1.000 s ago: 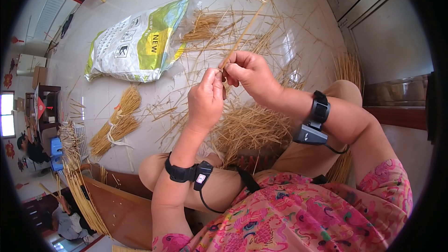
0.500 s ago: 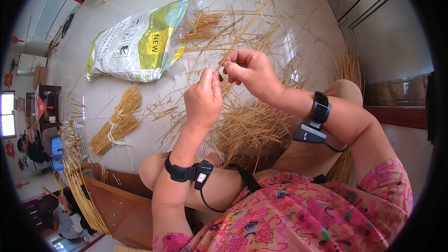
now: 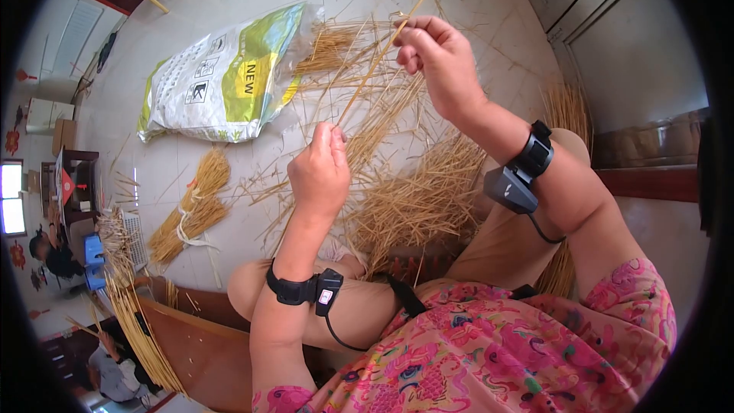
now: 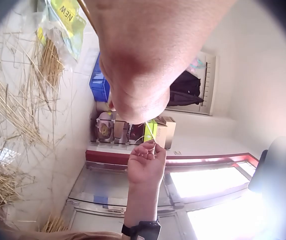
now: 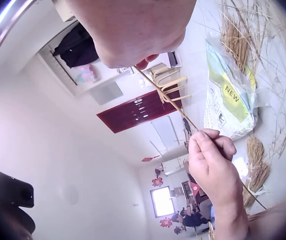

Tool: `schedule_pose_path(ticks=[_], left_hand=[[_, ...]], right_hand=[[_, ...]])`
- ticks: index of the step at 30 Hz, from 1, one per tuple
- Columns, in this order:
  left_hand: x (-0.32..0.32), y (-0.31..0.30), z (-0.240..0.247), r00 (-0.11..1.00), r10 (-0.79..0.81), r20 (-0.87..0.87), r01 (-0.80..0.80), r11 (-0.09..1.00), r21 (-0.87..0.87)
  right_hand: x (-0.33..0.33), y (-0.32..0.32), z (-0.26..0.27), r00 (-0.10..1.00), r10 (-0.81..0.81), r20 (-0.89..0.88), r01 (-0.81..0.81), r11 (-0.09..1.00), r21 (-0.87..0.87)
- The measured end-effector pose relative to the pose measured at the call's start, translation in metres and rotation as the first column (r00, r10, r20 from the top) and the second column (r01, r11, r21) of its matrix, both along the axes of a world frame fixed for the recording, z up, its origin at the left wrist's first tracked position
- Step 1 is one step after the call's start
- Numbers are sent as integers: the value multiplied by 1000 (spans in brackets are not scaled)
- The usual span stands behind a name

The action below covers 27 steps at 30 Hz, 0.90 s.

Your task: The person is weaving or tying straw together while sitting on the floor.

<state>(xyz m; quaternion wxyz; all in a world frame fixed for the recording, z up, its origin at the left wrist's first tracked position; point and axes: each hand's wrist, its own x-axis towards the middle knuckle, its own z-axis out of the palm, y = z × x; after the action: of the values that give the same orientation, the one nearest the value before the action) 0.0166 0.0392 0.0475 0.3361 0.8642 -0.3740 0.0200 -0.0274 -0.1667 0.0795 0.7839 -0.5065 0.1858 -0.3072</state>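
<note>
A long, thin straw stalk runs slantwise between the two hands in the head view, its far end reaching the top edge. My left hand pinches it low down between thumb and fingers. Higher up, my right hand holds the same stalk with thumb and fingertips. In the right wrist view the stalk stretches straight to the left hand, and its thin tail comes out below that hand. The left wrist view shows the right hand with its fingertips drawn together.
Below the hands lies a heap of loose straw, with more stalks scattered over the tiled floor. A white and green bag lies ahead on the left, near a tied straw bundle. A wooden board stands at the left knee.
My hands have drawn apart: the right moved up and to the right, the left slightly down and to the left. A length of stalk now shows between them.
</note>
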Motion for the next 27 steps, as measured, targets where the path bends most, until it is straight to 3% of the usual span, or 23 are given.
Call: schedule_pose_path(ticks=[5, 10, 16, 20, 22, 23, 24, 25, 27], left_hand=[[1, 1, -4, 998, -20, 65, 23, 999, -49], [-1, 2, 0, 981, 40, 189, -52, 997, 56], [-2, 0, 1, 970, 59, 235, -75, 995, 61], [1, -1, 0, 954, 83, 288, -107, 992, 66], [2, -2, 0, 950, 91, 298, -110, 993, 48], [2, -2, 1, 949, 95, 302, -112, 993, 40], [3, -1, 1, 949, 96, 299, -115, 992, 48], [3, -1, 1, 950, 97, 297, -118, 991, 56], [3, 0, 1, 952, 98, 291, -124, 990, 72]], right_hand=[[0, -11, 3, 999, 0, -33, -5, 989, -150], [-2, -10, 4, 995, -1, -95, -16, 983, -183], [-1, -8, -2, 999, 45, -24, -44, 999, 20], [-9, 6, -9, 939, 220, -263, -263, 955, -140], [-14, 20, -12, 841, 336, -424, -462, 854, -240], [-16, 22, -12, 686, 455, -568, -699, 629, -340], [-19, 23, -12, 495, 494, -714, -867, 332, -371], [-22, 23, -12, 213, 561, -800, -976, 86, -200], [-29, 19, -16, 244, 448, -860, -937, -120, -329]])
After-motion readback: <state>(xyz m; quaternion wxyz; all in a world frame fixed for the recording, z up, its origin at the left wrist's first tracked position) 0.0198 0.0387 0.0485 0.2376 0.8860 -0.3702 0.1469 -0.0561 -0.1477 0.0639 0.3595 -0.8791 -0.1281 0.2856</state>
